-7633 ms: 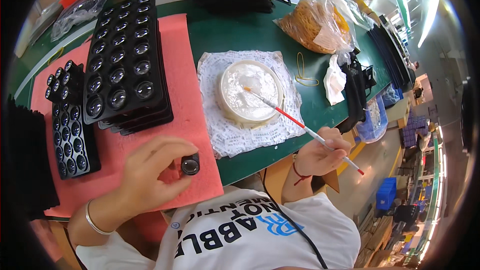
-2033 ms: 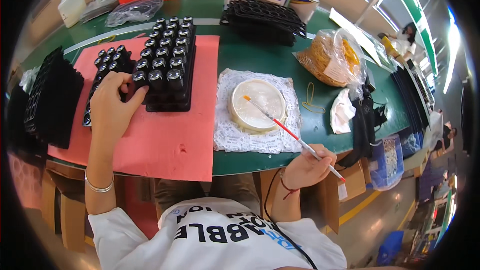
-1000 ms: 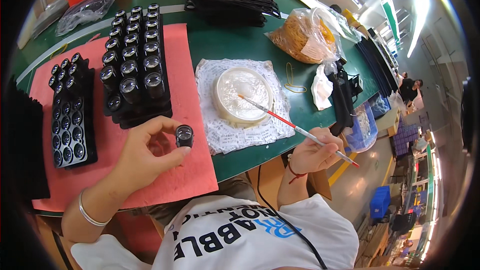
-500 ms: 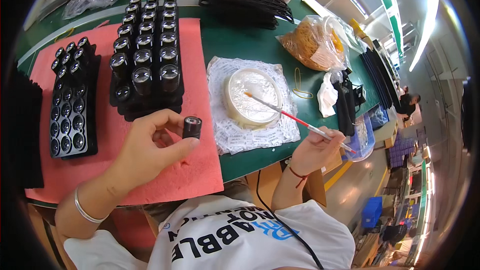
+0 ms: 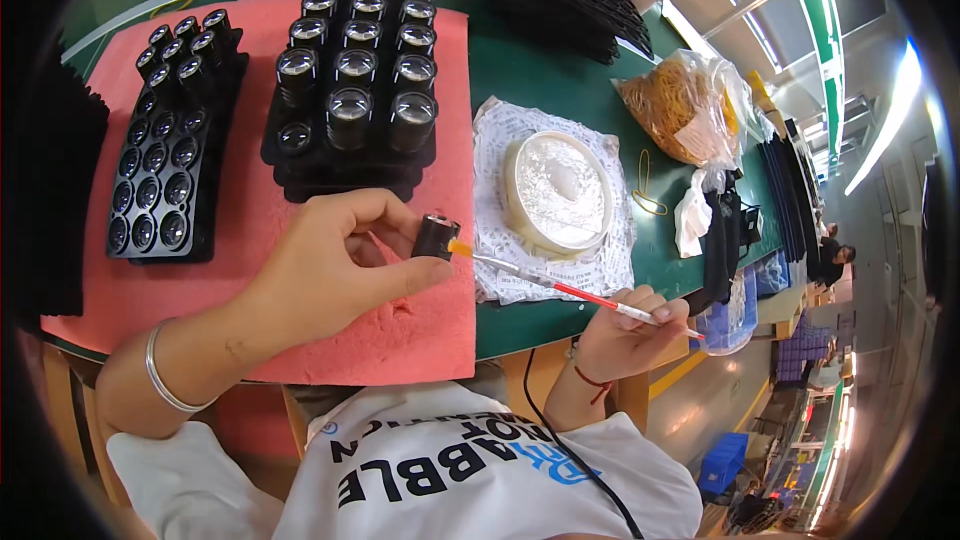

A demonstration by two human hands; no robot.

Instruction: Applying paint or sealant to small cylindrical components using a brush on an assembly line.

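Between thumb and fingers, my left hand (image 5: 345,250) grips a small black cylinder (image 5: 434,237) over the pink mat. My right hand (image 5: 632,332) pinches a thin paintbrush (image 5: 585,296) with a red and silver handle. The brush's yellowish bristles meet the right side of the cylinder. Just beyond the brush, a round white dish (image 5: 512,195) of clear, shiny material rests on crumpled printed paper (image 5: 490,155). Ahead of my left hand, a black tray (image 5: 275,155) holds rows of glass-topped black cylinders. Another black tray (image 5: 205,230), at the left, has several upright cylinders and round lens-like pieces in its wells.
A pink foam mat (image 5: 440,340) lies on the green table (image 5: 500,335). At the back are stacked black mesh trays (image 5: 560,0). Rightward lie a bag of yellow rubber bands (image 5: 680,105), a white tissue (image 5: 692,215) and a loose band (image 5: 648,202).
The brush has moved from over the dish to the cylinder, and its bristles now touch the cylinder's side. Both hands keep their grips. The whole view has shifted slightly.
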